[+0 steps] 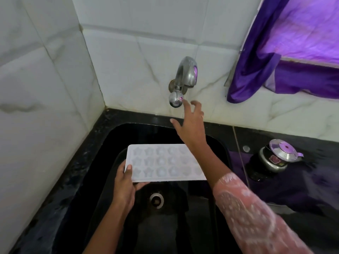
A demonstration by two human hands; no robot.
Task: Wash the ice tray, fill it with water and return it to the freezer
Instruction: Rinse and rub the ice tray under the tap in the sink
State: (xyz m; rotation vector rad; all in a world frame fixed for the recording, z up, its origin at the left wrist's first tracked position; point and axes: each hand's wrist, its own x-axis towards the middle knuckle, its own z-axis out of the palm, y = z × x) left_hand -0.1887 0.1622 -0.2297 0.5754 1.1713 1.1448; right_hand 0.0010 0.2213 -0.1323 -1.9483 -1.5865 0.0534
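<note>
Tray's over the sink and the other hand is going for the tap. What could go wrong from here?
1. The left hand alone grips the ice tray by one end; water could tip it into the sink.
2. The right hand may open the tap too hard, splashing the counter and the pot.

White plastic ice tray right end hidden behind right forearm; purple curtain cut by frame edge; pink patterned sleeve blurred.

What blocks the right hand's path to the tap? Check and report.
Nothing visible. The right hand is open beside the tap, its fingertips close to the round knob with only air between. The left hand holds the tray lower, over the sink, clear of that path.
</note>
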